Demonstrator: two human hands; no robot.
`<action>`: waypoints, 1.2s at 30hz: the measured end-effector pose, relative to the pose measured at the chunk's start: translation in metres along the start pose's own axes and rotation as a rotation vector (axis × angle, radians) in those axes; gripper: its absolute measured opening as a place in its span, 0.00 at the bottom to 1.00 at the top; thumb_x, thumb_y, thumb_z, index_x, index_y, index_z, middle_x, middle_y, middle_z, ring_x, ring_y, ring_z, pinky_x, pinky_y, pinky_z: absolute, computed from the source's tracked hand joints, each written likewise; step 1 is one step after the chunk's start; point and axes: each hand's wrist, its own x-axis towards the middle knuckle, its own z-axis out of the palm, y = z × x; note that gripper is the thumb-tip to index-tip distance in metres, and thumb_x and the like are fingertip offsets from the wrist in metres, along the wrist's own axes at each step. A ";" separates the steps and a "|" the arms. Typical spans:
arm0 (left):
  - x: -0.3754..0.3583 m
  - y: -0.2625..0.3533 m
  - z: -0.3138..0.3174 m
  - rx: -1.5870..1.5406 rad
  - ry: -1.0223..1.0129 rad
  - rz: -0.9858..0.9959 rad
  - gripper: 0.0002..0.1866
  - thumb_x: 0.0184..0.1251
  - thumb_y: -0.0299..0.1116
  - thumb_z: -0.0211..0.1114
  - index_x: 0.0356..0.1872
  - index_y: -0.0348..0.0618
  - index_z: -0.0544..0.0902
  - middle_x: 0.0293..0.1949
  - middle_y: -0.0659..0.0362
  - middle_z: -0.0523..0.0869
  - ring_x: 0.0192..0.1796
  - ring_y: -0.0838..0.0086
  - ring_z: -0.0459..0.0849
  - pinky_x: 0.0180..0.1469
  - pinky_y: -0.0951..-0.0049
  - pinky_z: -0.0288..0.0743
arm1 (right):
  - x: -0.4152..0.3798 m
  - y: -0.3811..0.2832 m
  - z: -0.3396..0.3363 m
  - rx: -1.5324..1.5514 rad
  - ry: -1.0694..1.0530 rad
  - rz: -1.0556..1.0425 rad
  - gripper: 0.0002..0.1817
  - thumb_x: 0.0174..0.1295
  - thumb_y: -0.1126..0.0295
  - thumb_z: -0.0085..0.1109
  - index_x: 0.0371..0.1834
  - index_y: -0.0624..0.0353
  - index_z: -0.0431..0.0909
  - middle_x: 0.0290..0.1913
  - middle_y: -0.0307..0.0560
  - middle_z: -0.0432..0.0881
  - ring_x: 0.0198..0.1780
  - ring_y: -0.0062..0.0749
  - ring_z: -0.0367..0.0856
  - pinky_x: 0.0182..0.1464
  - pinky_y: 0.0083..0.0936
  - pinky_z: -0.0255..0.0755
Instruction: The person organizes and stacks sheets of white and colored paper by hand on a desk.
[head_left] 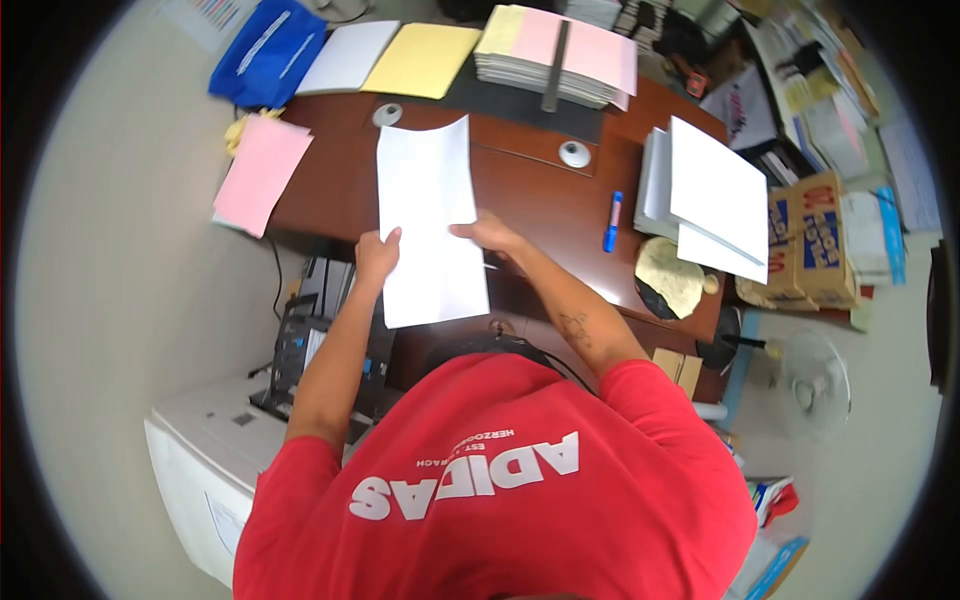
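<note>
A long white sheet of paper point(428, 215) hangs over the near edge of the brown desk, its far end slightly curved. My left hand point(377, 257) grips its left edge, with the thumb lying on top. Opposite, my right hand point(487, 233) pinches the right edge, thumb on the face of the sheet. The fingers of both hands are partly hidden beneath the paper. To the right of the sheet, a blue marker point(613, 222) lies on the desk point(545, 215).
White paper stacks point(715, 190) sit at the right, near a round pale object point(669, 277). Along the back are a pink-topped pile point(590, 55), yellow sheets point(422, 60) and a blue bag point(267, 52). Pink paper point(262, 172) overhangs the left edge. A printer point(200, 425) stands lower left.
</note>
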 end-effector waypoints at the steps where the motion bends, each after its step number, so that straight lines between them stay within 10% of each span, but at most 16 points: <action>1: 0.010 -0.010 -0.001 -0.375 -0.147 -0.222 0.22 0.66 0.39 0.66 0.47 0.24 0.82 0.39 0.38 0.87 0.42 0.48 0.88 0.45 0.53 0.80 | 0.000 0.008 -0.004 -0.112 0.018 -0.086 0.27 0.63 0.60 0.64 0.57 0.73 0.76 0.52 0.59 0.84 0.53 0.46 0.84 0.54 0.39 0.78; 5: 0.028 -0.017 -0.008 -0.944 -0.442 -0.580 0.24 0.68 0.34 0.65 0.50 0.14 0.77 0.45 0.41 0.86 0.45 0.60 0.88 0.45 0.62 0.82 | 0.005 0.019 -0.004 -0.548 0.192 -0.020 0.31 0.61 0.57 0.66 0.57 0.75 0.76 0.54 0.61 0.83 0.57 0.49 0.82 0.60 0.39 0.74; 8: 0.051 -0.037 0.040 -0.266 -0.337 -0.308 0.21 0.60 0.29 0.64 0.46 0.17 0.80 0.45 0.38 0.87 0.47 0.54 0.88 0.49 0.59 0.82 | 0.013 -0.002 0.007 -0.654 0.265 0.171 0.33 0.58 0.56 0.68 0.56 0.76 0.75 0.53 0.63 0.83 0.58 0.49 0.82 0.57 0.43 0.75; 11: 0.007 0.072 -0.012 0.153 -0.246 -0.369 0.21 0.58 0.35 0.67 0.51 0.34 0.83 0.54 0.42 0.84 0.58 0.51 0.83 0.60 0.58 0.78 | 0.035 -0.035 0.006 -0.339 0.228 0.187 0.32 0.56 0.58 0.70 0.54 0.77 0.77 0.52 0.66 0.83 0.52 0.49 0.85 0.50 0.42 0.79; 14: 0.017 0.049 0.004 -0.042 -0.185 -0.296 0.25 0.58 0.42 0.72 0.53 0.35 0.83 0.51 0.42 0.86 0.54 0.50 0.85 0.56 0.59 0.79 | 0.031 -0.078 0.000 -0.334 0.193 0.105 0.29 0.56 0.63 0.71 0.53 0.79 0.77 0.49 0.67 0.84 0.45 0.47 0.87 0.42 0.38 0.82; 17: 0.017 0.023 -0.037 -1.024 -0.261 -0.249 0.18 0.66 0.32 0.69 0.50 0.26 0.82 0.43 0.48 0.89 0.42 0.66 0.88 0.47 0.68 0.81 | 0.009 -0.085 -0.039 0.064 0.049 -0.009 0.21 0.61 0.70 0.68 0.50 0.79 0.78 0.42 0.60 0.86 0.39 0.40 0.88 0.40 0.33 0.82; 29: 0.037 0.039 -0.055 -1.058 -0.047 0.160 0.22 0.59 0.28 0.74 0.54 0.33 0.79 0.48 0.54 0.86 0.48 0.73 0.83 0.52 0.71 0.78 | 0.006 -0.062 -0.033 0.087 0.377 -0.624 0.27 0.58 0.73 0.71 0.61 0.67 0.72 0.51 0.51 0.83 0.50 0.30 0.81 0.53 0.27 0.75; 36: 0.053 0.046 -0.028 -1.129 -0.049 0.105 0.31 0.51 0.23 0.78 0.58 0.33 0.74 0.49 0.52 0.84 0.51 0.69 0.84 0.55 0.67 0.79 | 0.015 -0.056 -0.028 0.207 0.506 -0.529 0.32 0.52 0.76 0.76 0.60 0.66 0.71 0.54 0.52 0.81 0.55 0.32 0.79 0.59 0.30 0.73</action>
